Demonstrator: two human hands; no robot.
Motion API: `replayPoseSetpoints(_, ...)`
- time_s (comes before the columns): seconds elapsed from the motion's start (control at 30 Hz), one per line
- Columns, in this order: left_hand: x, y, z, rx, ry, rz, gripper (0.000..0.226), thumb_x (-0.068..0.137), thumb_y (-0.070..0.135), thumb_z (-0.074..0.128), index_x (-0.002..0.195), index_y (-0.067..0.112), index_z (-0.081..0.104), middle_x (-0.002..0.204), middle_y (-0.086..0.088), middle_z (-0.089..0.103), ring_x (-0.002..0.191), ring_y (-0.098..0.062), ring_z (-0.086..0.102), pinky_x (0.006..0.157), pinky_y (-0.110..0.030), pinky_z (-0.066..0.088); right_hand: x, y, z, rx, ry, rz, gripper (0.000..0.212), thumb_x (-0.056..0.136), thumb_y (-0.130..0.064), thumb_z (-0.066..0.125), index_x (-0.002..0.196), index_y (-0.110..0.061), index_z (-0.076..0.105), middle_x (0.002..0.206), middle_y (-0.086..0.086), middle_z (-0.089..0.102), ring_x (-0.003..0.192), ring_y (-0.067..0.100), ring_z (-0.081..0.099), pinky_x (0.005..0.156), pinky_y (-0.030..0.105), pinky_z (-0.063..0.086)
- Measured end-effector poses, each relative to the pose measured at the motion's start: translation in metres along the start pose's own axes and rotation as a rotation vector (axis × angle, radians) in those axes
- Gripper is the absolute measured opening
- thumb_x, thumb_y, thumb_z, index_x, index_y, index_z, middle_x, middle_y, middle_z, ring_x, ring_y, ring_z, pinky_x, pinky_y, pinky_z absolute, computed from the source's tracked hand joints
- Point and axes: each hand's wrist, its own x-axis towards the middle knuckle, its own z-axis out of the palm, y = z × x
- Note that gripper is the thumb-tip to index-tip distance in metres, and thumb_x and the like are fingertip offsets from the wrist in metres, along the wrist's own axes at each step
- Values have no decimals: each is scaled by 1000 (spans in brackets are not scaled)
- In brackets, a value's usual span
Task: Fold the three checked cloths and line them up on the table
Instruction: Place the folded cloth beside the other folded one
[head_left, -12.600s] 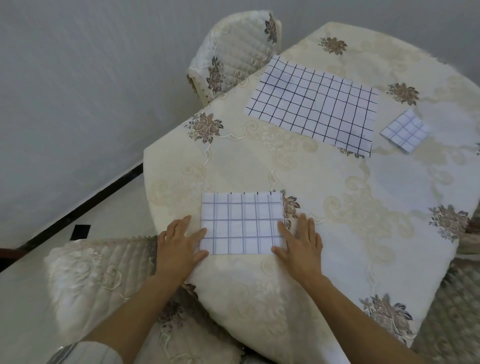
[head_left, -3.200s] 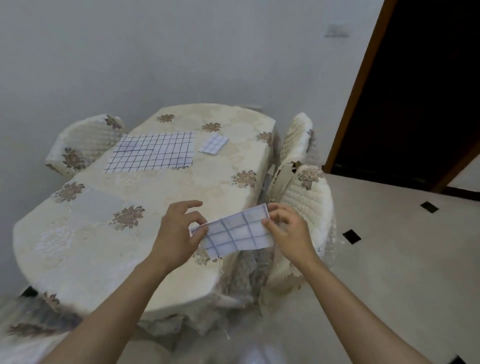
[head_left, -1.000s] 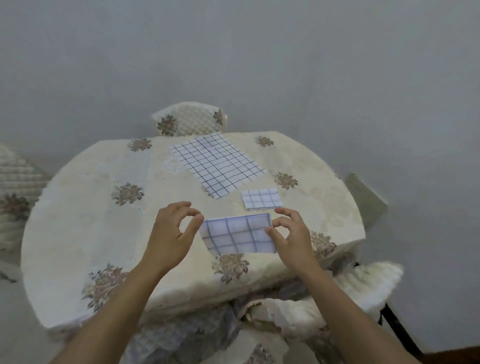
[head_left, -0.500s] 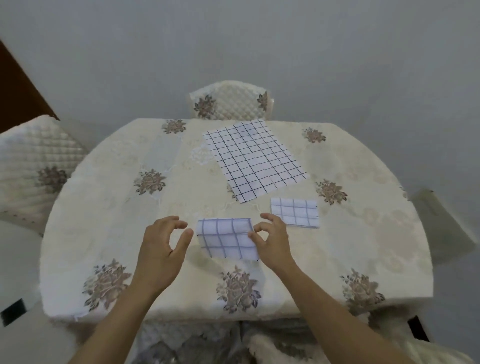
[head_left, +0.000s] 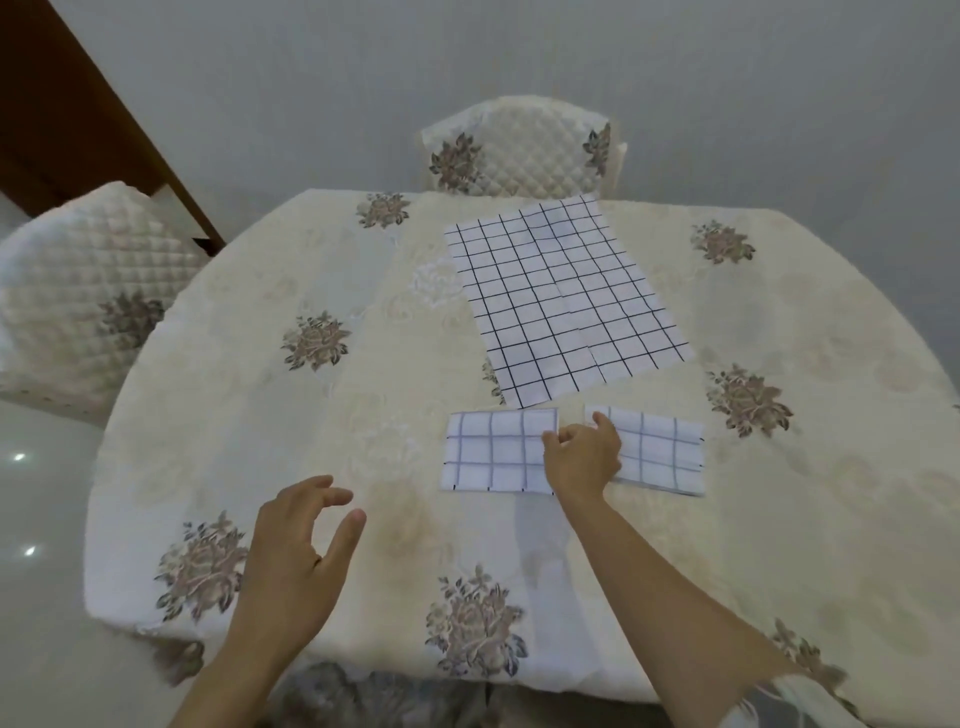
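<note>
Two folded cloths lie side by side on the table (head_left: 322, 447) with a narrow gap between them: the left cloth (head_left: 493, 452) and the right cloth (head_left: 662, 454). Just behind them the big cloth (head_left: 563, 301) lies flat, unfolded and slightly askew. The right hand (head_left: 582, 457) sits over the gap with fingers curled, covering an edge of each folded cloth; whether it pinches either I cannot tell. The left hand (head_left: 298, 545) hovers near the table's front, wide, holding nothing. A far chair (head_left: 519, 150) and a left chair (head_left: 88, 291) stand by
</note>
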Motion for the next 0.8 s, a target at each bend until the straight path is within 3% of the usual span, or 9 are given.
replayPoseSetpoints(0.17,10,11,-2,4,5,17,34,91,57,51,108,29,62,129,9,54,122,-16,43,91,-30,34,6,8,-16,5,43,-22,38,80,-34,74,112,-16,65,152,11,29,142,27,23,107,49,27)
replayPoseSetpoints(0.33,11,36,1,-7,8,59,38,87,57,45,110,30,62,130,8,54,122,-15,42,91,-31,35,7,14,-48,95,41,-14,42,82,-33,73,119,-18,62,153,10,30,141,28,26,107,50,27)
replayPoseSetpoints(0.47,2,57,5,-30,9,63,33,93,53,50,114,30,60,132,9,52,123,-15,42,83,-21,36,-1,18,-75,135,20,-91,46,83,-32,72,125,-20,59,152,8,32,139,27,29,107,49,28)
replayPoseSetpoints(0.63,-21,82,4,-136,36,70,30,92,48,53,119,34,55,125,13,53,121,-12,45,98,-41,44,-30,24,-114,215,-18,-208,55,84,-34,71,134,-23,52,151,6,35,139,23,31,110,47,30)
replayPoseSetpoints(0.8,-51,98,-9,-158,49,144,35,94,45,54,125,30,53,123,14,50,121,-14,45,99,-42,44,-84,38,-168,277,-66,-310,59,85,-33,70,138,-22,47,143,0,44,133,16,39,111,38,33)
